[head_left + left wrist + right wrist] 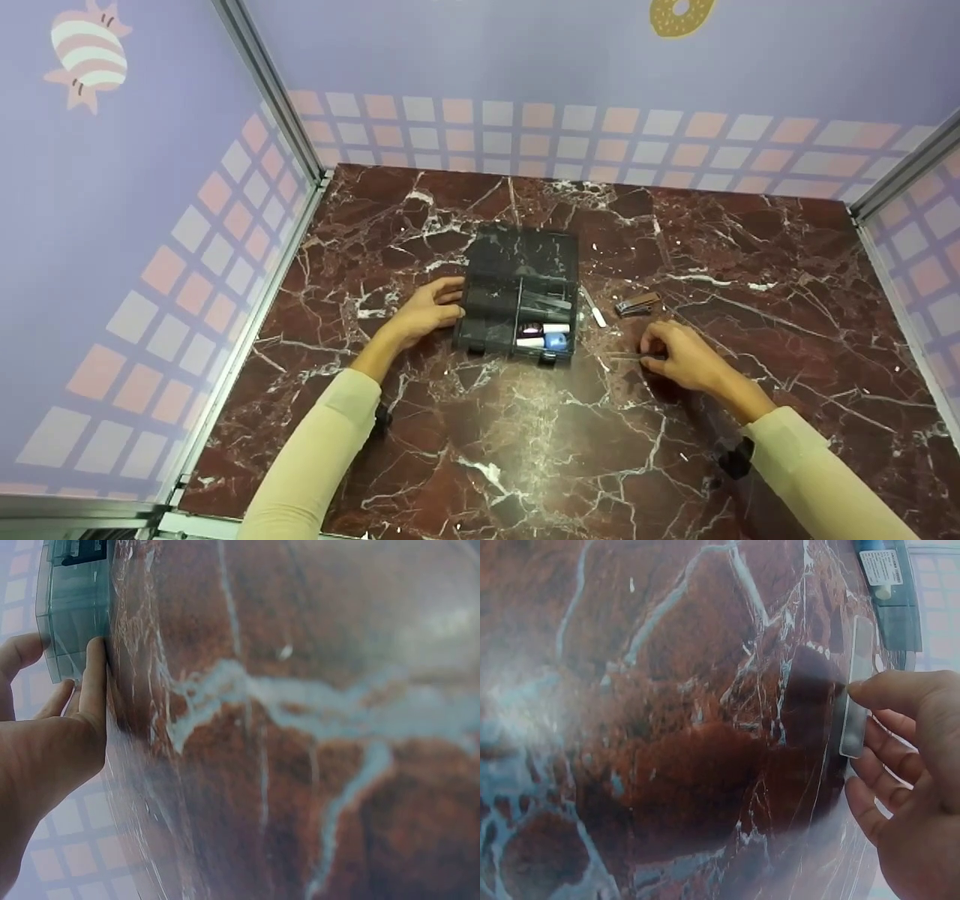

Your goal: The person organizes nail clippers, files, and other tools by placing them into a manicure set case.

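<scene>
A dark see-through compartment box [491,315] lies on the marbled table with its lid [525,251] folded back. Inside it are small bottles, one of them with a blue part [556,341]. My left hand [424,311] rests against the box's left side, its fingers and thumb fairly straight and touching the wall. To the right of the box, my right hand [681,356] pinches a clear flat nail file [857,690] between thumb and fingers, low over the table. Beyond that hand lie a nail clipper [637,304] and a thin white-handled tool [596,311].
The red-brown marbled table [480,435] carries scattered small white specks. Purple walls [480,67] with a checkered band enclose it at the back, left and right, with metal posts [281,97] at the corners.
</scene>
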A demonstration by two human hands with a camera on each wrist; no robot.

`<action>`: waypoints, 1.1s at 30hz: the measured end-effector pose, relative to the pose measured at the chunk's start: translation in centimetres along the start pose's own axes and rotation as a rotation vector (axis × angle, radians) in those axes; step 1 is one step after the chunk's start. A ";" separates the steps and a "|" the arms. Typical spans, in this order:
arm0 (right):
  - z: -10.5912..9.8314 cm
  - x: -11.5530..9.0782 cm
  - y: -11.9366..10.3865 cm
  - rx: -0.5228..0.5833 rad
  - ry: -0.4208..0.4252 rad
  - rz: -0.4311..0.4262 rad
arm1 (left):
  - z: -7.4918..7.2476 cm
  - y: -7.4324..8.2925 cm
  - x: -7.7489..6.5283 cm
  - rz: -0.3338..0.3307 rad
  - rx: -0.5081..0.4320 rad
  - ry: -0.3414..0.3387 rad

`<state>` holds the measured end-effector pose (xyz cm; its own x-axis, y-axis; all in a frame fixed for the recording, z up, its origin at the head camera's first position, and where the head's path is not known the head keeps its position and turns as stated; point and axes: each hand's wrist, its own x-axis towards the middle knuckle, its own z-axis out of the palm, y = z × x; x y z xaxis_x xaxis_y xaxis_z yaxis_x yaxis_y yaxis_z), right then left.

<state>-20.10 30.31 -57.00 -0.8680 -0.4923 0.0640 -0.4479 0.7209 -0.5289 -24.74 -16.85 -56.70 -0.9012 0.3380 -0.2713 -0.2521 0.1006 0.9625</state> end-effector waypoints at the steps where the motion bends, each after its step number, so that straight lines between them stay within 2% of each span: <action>1: -0.1 0.0 0.0 0.011 -0.008 0.005 | 0.0 -0.1 0.0 0.000 -0.004 0.000; 6: -0.3 0.6 -0.2 0.049 -0.038 0.001 | -0.1 -0.2 0.1 0.008 -0.003 0.000; 11: -0.7 1.9 -0.8 0.067 -0.018 -0.005 | -0.2 -0.2 0.2 0.008 -0.015 -0.006; 22: -0.5 6.7 -4.1 0.153 0.102 -0.035 | -0.2 0.2 -0.2 0.011 -0.043 0.000; 28: 0.2 9.5 -6.3 0.189 0.080 -0.064 | 0.0 0.1 -0.1 -0.001 -0.014 0.003; 33: 1.2 11.2 -7.4 0.187 0.067 -0.082 | 0.2 0.1 -0.2 0.000 -0.027 0.000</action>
<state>-26.27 18.87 -53.39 -0.8453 -0.5078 0.1662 -0.4757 0.5734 -0.6670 -24.54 -16.75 -56.59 -0.9011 0.3384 -0.2711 -0.2612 0.0754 0.9623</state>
